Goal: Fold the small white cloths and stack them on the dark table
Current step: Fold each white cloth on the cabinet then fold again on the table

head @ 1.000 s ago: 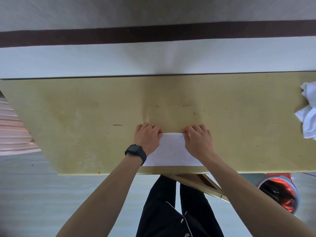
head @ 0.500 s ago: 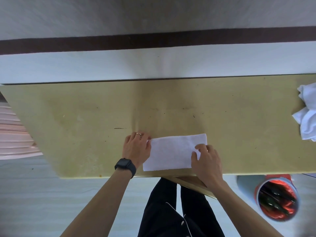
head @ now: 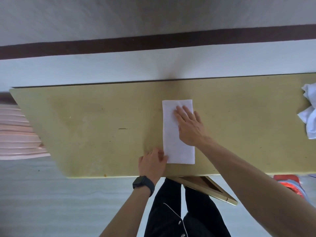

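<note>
The folded cloth (head: 176, 134) lies mid-tabletop (head: 85, 125), near the front edge; a cloth heap (head: 310, 115) sits far right; stacked chairs (head: 17, 132) stand left.

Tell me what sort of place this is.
Probably a plain indoor workroom, perhaps for laundry. A scuffed table stands by a white wall with a dark stripe, a heap of white cloths lies at its right end, and a folded cloth lies mid-table.

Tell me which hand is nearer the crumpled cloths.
Right. The right hand lies flat on the folded cloth, left of the crumpled cloths; the left hand touches that cloth's near left corner, farther away.
</note>
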`<state>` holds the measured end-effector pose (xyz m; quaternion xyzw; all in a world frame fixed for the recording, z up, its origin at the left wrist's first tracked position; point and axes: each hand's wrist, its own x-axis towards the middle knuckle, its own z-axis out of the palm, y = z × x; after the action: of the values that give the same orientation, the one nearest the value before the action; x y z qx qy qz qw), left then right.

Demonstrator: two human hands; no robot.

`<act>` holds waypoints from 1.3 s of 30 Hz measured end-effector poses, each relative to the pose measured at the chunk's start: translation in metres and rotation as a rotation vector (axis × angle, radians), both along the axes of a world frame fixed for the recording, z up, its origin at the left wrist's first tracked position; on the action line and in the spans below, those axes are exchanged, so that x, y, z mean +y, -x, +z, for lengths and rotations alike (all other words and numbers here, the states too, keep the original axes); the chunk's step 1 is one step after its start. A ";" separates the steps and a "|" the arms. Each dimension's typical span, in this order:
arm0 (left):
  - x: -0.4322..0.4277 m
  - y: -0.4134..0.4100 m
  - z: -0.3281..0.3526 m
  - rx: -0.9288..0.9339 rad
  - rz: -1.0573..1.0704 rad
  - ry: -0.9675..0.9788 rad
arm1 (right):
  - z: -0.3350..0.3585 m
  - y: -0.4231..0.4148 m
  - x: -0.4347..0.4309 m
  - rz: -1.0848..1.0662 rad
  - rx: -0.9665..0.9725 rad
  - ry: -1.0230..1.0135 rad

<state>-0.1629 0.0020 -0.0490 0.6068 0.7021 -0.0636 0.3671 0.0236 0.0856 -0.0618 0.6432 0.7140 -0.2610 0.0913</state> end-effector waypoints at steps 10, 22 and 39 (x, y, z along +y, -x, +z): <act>-0.034 0.034 -0.030 -0.035 -0.766 -0.543 | -0.007 -0.027 -0.157 -0.015 0.150 -0.291; -0.058 0.036 -0.033 -0.019 -0.871 -0.682 | -0.041 -0.035 -0.196 0.083 0.104 -0.372; -0.030 0.016 -0.002 -0.231 -0.605 -0.499 | 0.000 -0.030 -0.183 -0.153 0.343 -0.297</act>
<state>-0.1789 -0.0276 -0.0509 0.8595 0.4401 0.0722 0.2498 0.0538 -0.0971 -0.0620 0.6480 0.6990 -0.2646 -0.1467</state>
